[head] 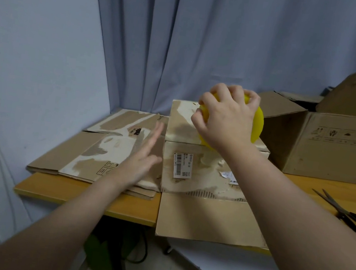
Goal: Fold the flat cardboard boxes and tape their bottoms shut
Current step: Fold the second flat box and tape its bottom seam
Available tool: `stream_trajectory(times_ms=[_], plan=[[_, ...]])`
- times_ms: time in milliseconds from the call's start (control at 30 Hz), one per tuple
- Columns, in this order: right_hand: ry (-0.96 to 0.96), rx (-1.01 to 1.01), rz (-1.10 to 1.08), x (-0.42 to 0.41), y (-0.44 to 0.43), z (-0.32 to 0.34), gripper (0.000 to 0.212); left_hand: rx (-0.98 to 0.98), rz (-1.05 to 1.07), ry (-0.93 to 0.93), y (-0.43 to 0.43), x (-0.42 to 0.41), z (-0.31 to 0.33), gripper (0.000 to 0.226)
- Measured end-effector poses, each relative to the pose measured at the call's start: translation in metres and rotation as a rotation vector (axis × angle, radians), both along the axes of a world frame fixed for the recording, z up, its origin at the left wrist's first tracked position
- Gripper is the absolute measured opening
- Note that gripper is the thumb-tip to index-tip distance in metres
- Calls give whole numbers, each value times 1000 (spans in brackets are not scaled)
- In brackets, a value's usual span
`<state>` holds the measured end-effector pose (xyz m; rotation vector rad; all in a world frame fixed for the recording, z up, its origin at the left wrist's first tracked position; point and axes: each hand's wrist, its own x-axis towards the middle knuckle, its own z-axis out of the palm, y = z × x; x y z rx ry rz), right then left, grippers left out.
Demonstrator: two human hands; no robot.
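A folded cardboard box (201,174) stands on the wooden table (87,195) in front of me, closed flaps upward, a barcode label on its near flap. One loose flap (206,220) hangs toward me over the table edge. My right hand (224,116) grips a yellow tape roll (257,125) above the box's far flap. My left hand (144,160) is flat, fingers apart and blurred, beside the box's left side. Flat cardboard boxes (103,147) lie stacked to the left.
An open, larger cardboard box (321,140) stands at the back right. Black scissors (347,214) lie open on the table at the right. Blue curtains (208,37) hang behind the table, with a wall at the left.
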<state>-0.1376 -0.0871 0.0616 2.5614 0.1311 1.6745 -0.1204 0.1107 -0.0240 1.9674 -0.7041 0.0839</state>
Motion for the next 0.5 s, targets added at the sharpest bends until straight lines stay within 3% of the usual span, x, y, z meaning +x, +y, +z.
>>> stream_trajectory(times_ms=[67, 133, 333, 500], plan=[[-9, 1, 7, 1, -1, -1, 29, 313, -26, -250, 7, 14, 2, 75], [-27, -1, 12, 2, 0, -1, 28, 454, -4, -436, 5, 24, 3, 74], [-28, 17, 32, 4, -3, -1, 29, 493, 45, -586, -7, 40, 11, 82], [1, 161, 124, -1, -8, 4, 44, 304, 74, -622, -8, 38, 9, 48]])
